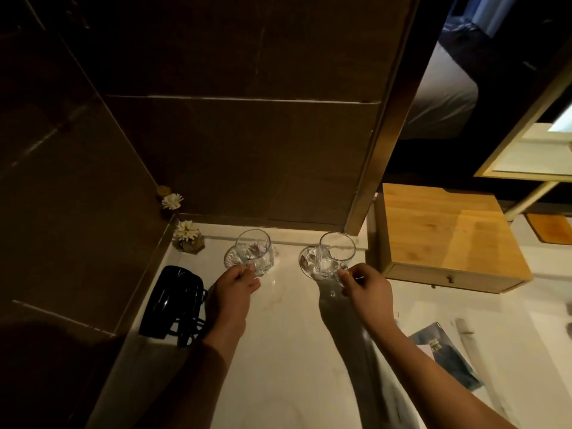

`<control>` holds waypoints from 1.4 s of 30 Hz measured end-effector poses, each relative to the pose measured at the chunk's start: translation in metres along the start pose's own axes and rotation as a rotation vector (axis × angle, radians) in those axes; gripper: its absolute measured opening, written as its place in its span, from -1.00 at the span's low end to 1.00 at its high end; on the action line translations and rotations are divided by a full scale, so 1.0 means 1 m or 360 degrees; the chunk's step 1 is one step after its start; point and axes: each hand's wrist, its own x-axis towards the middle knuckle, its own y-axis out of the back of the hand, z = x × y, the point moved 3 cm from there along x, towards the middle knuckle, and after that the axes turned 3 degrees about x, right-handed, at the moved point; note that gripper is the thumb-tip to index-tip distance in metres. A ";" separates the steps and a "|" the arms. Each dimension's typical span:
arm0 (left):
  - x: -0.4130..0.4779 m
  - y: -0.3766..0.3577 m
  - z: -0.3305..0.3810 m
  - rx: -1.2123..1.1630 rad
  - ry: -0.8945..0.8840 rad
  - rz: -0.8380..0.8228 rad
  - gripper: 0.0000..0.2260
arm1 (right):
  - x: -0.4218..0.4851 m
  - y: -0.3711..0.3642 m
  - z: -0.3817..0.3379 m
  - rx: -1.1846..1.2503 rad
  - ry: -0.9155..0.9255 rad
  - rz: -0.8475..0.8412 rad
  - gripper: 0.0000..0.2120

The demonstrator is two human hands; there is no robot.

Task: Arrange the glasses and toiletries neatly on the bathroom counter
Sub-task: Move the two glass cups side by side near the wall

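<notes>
No legible text anywhere; pale print on blue packet (pixel 445 354) too blurred

We see a dim, warm scene: the dark brown tiled wall (pixel 216 134) swallows light, while the white marble counter (pixel 288 351) glows. Forearm shadows fall leftward. Wide-angle bending warps edges; the lower right corner smears.
</notes>
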 end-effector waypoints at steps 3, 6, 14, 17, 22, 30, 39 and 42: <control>0.004 -0.004 0.001 0.0001 -0.0004 0.0033 -0.92 | 0.006 -0.008 0.002 -0.0005 -0.0023 0.0006 -0.81; 0.007 -0.006 -0.001 0.0035 -0.0018 0.0058 -0.89 | 0.009 -0.014 0.003 -0.0023 -0.0010 0.0048 -0.83; 0.009 -0.005 -0.007 0.0156 -0.0075 0.0022 -0.84 | 0.007 -0.026 0.003 -0.0052 -0.0026 0.0090 -0.84; 0.009 -0.004 -0.009 0.0171 -0.0101 0.0011 -0.86 | 0.004 -0.030 0.000 -0.0062 -0.0014 0.0122 -0.85; 0.005 -0.003 -0.004 0.0217 -0.0135 -0.0010 -0.90 | 0.004 -0.036 -0.003 -0.0083 0.0040 0.0174 -0.83; 0.006 0.003 -0.005 0.0295 -0.0151 -0.0009 -0.91 | -0.006 -0.046 -0.003 -0.0075 0.0022 0.0226 -0.81; -0.002 0.002 -0.001 0.0287 -0.0188 -0.0011 -0.86 | -0.009 -0.050 -0.005 -0.0074 0.0050 0.0268 -0.80; -0.002 0.002 -0.001 0.0264 -0.0173 -0.0020 -0.84 | -0.010 -0.052 -0.004 -0.0066 0.0067 0.0289 -0.78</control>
